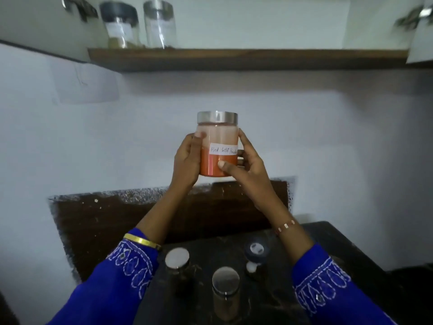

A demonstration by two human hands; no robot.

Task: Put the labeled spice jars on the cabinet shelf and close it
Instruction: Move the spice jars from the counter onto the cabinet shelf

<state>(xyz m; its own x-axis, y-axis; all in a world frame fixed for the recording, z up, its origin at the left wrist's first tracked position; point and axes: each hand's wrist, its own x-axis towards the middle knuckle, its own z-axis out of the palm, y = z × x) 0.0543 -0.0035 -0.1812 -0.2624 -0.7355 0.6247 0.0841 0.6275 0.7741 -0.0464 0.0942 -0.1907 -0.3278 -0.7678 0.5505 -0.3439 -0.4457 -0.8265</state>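
Note:
A glass jar of red chilli powder (216,139) with a steel lid and a white handwritten label is held upright in mid-air in front of the wall. My left hand (187,160) grips its left side and my right hand (246,165) wraps its right side and front. Above, the open cabinet's wooden shelf (246,57) carries two labeled jars at its left end, one with a dark lid (119,26) and one with a steel lid (160,24). Below on the dark counter (328,249) stand three more jars: a steel-lidded one (177,259), another (226,280), and a dark-lidded one (255,250).
The cabinet doors hang open at the upper left (46,31) and upper right (421,38), each with a metal handle. A dark backsplash panel (105,221) sits behind the counter. The shelf's middle and right hold nothing visible.

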